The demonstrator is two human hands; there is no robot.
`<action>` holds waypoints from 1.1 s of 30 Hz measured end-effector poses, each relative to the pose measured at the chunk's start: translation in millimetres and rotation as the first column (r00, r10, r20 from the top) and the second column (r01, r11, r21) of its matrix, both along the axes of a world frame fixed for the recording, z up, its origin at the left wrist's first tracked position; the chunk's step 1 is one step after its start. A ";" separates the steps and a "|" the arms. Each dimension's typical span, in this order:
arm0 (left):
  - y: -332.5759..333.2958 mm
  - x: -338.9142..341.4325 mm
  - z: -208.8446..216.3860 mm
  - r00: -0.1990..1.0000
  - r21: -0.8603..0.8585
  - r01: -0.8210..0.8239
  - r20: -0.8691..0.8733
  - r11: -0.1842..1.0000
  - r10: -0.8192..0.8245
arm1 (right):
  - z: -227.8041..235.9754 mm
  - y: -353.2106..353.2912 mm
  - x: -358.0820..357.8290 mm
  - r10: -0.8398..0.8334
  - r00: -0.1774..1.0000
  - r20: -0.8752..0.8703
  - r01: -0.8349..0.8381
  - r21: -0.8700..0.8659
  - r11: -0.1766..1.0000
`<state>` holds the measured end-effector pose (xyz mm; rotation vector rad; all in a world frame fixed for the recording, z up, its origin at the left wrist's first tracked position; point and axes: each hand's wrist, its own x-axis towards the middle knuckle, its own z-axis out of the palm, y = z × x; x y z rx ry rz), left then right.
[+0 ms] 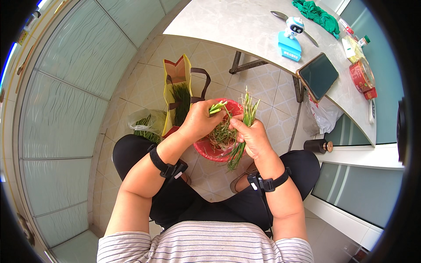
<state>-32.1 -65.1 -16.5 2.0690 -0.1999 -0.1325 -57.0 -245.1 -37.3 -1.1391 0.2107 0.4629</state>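
Two-handed stuff: gripping a skimpy bunch of greens (216, 108) with the left hand (202, 119) at 10 o'clock of the red basin (208, 151), plus clutching a fuller bunch (248, 114) with the right hand (253, 136) at 3. Loose strands (222, 133) inside; yellow bag (176, 73) farther out, around 10.

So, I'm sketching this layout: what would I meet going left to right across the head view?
Clear plastic bag, open yellow bag, left hand, right hand, white toy robot, phone, round red tub.
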 end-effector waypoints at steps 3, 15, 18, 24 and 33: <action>1.4 1.8 -8.0 0.999 -0.005 -0.048 0.020 0.999 0.048 | -0.2 -0.7 0.1 0.019 1.000 -0.005 -0.019 -0.003 1.000; 23.8 18.9 -18.7 0.977 -0.120 -0.207 -0.068 0.971 0.200 | 2.6 -3.8 -1.0 0.026 0.999 -0.022 -0.027 -0.030 0.999; 17.2 13.5 -19.9 0.987 -0.133 -0.146 -0.090 0.980 0.135 | 2.4 -3.9 -0.4 0.010 1.000 -0.020 -0.011 -0.029 1.000; 3.9 6.3 -12.4 0.996 -0.214 -0.049 -0.078 0.976 0.033 | 2.4 -3.4 -0.1 -0.009 1.000 -0.020 0.009 -0.021 1.000; -2.3 0.0 0.3 0.958 -0.421 0.019 -0.253 0.907 -0.138 | -0.3 -0.8 -1.1 0.034 0.999 0.022 -0.033 -0.049 0.998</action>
